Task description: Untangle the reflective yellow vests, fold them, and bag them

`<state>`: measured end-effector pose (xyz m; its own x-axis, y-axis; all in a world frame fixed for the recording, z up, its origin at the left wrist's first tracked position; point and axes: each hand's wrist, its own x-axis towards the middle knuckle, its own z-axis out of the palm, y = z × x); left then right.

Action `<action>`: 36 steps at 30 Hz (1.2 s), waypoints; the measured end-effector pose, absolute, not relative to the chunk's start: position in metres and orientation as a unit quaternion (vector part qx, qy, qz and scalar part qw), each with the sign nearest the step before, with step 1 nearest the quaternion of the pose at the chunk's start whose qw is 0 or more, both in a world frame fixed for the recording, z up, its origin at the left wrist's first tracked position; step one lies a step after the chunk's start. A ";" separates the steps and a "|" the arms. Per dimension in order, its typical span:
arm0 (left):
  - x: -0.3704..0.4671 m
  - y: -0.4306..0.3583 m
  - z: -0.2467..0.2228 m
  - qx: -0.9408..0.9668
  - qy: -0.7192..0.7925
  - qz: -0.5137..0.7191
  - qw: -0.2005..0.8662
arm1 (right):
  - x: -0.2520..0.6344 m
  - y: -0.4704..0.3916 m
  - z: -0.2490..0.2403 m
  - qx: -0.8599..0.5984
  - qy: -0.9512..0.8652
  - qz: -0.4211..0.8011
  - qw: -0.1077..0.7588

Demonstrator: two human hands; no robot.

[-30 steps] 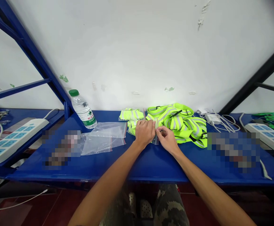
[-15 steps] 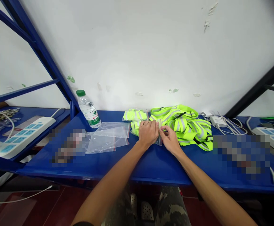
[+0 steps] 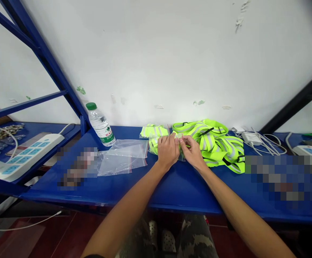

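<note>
My left hand (image 3: 167, 150) and my right hand (image 3: 191, 152) meet at the middle of the blue table, fingers closed on a small clear zip-lock bag (image 3: 178, 135). The bag's red seal line shows by my right fingertips; much of it is hidden behind the hands. Just left of my left hand, partly covered by it, lies a yellow-green reflective bundle (image 3: 153, 146). Behind that is a bagged reflective bundle (image 3: 154, 131). A heap of yellow-green reflective straps (image 3: 212, 143) with black buckles lies right beside my right hand.
Flat empty zip-lock bags (image 3: 123, 157) lie left on the blue table (image 3: 172, 190). Behind them stands a water bottle (image 3: 101, 125) with a green cap. White cables and a charger (image 3: 251, 138) lie at the right. Power strips (image 3: 24, 156) sit on both sides.
My right hand has shifted slightly, its fingers now nearer the bag's top edge. The bag's mouth sits a little higher between my hands. My left hand has barely moved.
</note>
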<state>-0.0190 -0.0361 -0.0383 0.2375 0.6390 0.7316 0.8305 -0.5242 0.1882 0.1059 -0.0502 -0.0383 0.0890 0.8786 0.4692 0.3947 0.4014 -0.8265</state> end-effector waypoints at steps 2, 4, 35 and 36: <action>-0.018 -0.036 -0.040 -0.780 -0.471 -0.393 0.123 | 0.107 -0.050 -0.040 -0.498 -0.631 0.235 0.547; -0.017 -0.036 -0.040 -0.783 -0.470 -0.388 0.127 | 0.108 -0.050 -0.040 -0.501 -0.626 0.238 0.549; -0.012 -0.036 -0.043 -0.794 -0.458 -0.373 0.142 | 0.110 -0.051 -0.035 -0.507 -0.611 0.202 0.574; -0.013 -0.036 -0.043 -0.793 -0.458 -0.374 0.144 | 0.110 -0.052 -0.036 -0.501 -0.614 0.209 0.573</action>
